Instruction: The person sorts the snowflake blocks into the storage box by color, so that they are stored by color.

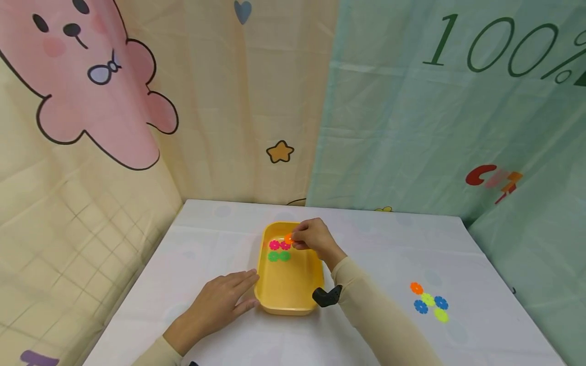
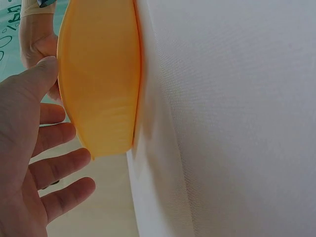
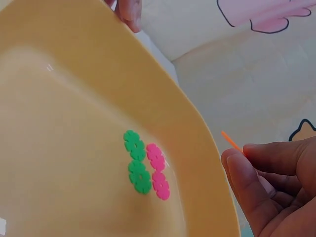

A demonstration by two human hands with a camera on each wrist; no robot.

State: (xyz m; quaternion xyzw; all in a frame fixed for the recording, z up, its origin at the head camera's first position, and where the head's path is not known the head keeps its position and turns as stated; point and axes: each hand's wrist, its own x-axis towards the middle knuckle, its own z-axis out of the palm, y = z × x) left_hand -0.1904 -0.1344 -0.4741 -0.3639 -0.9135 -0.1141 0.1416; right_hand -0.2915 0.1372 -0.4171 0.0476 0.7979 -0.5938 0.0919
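A yellow plastic tray (image 1: pixel 293 284) sits on the table, longer from front to back than across. Near its far end lie two pink (image 3: pixel 156 157) and two green (image 3: pixel 139 177) snowflake-shaped plastic discs, each pair side by side. Above that end, my right hand (image 1: pixel 315 238) pinches an orange disc (image 3: pixel 231 141) between thumb and forefinger; it appears edge-on in the right wrist view. My left hand (image 1: pixel 224 300) touches the tray's left rim, its fingers extended and a little spread in the left wrist view.
On the white table (image 1: pixel 375 284) to the right lies a loose group of discs: an orange one (image 1: pixel 416 288), two blue ones (image 1: pixel 420 306) and two yellow-green ones (image 1: pixel 441 315). Printed fabric curtains (image 1: pixel 247 112) stand behind the table and along both sides.
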